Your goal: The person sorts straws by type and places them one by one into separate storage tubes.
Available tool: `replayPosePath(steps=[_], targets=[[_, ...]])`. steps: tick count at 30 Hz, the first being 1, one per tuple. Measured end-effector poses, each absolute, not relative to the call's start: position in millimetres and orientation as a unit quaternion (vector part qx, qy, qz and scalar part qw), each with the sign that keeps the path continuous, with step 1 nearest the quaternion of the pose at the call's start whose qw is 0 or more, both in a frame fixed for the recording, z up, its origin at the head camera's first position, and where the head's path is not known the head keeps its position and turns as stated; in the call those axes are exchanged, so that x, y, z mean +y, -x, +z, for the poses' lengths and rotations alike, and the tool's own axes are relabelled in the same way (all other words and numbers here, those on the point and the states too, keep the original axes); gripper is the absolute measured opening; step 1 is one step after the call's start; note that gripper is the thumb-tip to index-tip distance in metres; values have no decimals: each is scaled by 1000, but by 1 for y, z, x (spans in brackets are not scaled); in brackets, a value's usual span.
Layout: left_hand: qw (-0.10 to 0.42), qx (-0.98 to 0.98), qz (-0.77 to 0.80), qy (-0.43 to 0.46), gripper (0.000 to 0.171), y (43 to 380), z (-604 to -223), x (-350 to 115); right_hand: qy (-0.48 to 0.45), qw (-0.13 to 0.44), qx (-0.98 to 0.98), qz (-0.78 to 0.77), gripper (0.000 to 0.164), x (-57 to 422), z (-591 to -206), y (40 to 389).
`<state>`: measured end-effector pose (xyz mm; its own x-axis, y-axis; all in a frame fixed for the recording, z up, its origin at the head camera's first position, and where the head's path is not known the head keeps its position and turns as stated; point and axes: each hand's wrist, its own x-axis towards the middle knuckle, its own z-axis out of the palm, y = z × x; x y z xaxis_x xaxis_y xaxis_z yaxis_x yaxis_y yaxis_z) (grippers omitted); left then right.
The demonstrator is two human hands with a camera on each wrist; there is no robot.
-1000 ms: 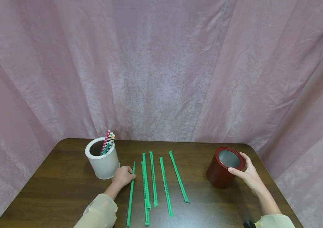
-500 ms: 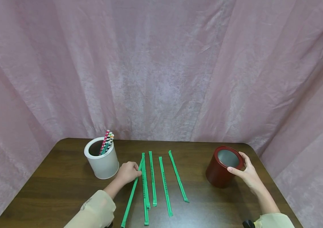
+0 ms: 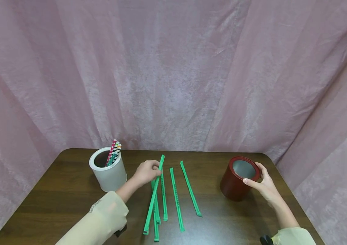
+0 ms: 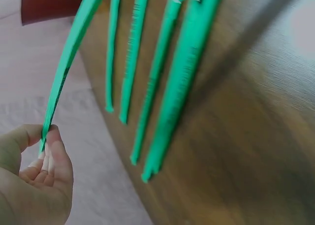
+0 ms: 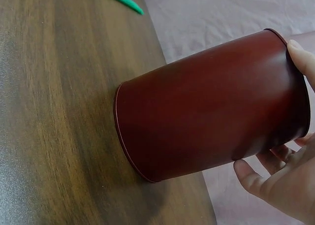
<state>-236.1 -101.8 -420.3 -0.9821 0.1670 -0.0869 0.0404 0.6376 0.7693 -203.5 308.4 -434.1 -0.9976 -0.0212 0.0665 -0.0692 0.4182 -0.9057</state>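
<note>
My left hand point(image 3: 147, 172) pinches the upper end of a green wrapped straw point(image 3: 153, 200) between thumb and fingertips. In the left wrist view this held straw point(image 4: 65, 70) is lifted off the table and slants away from the hand point(image 4: 44, 178). Several more green wrapped straws point(image 3: 177, 200) lie on the wood, some partly covered by the held one. On the right, my right hand point(image 3: 265, 189) grips the upper part of a dark red cylindrical holder point(image 3: 233, 185), thumb at its rim. The right wrist view shows fingers bent against the holder's side point(image 5: 206, 112).
A white cylindrical holder point(image 3: 112, 178) with several patterned straws point(image 3: 113, 153) stands left of the left forearm. The brown table point(image 3: 48, 200) has rounded far corners, and a pink curtain point(image 3: 173, 85) hangs behind it.
My left hand has picked up the leftmost green straw and carried it up and rightward over the others. The right hand stays at the red holder.
</note>
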Motion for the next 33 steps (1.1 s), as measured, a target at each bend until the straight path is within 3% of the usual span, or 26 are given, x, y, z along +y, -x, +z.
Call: replayPosePath(steps=[11, 16, 33], targets=[[109, 827, 551, -32, 32, 251, -376, -74, -32, 21, -835, 549, 85, 307, -436, 205], [95, 806, 583, -36, 22, 259, -359, -62, -33, 25, -832, 553, 85, 305, -437, 205], [26, 715, 698, -23, 20, 270, -327, -24, -37, 20, -831, 555, 85, 301, -437, 203]])
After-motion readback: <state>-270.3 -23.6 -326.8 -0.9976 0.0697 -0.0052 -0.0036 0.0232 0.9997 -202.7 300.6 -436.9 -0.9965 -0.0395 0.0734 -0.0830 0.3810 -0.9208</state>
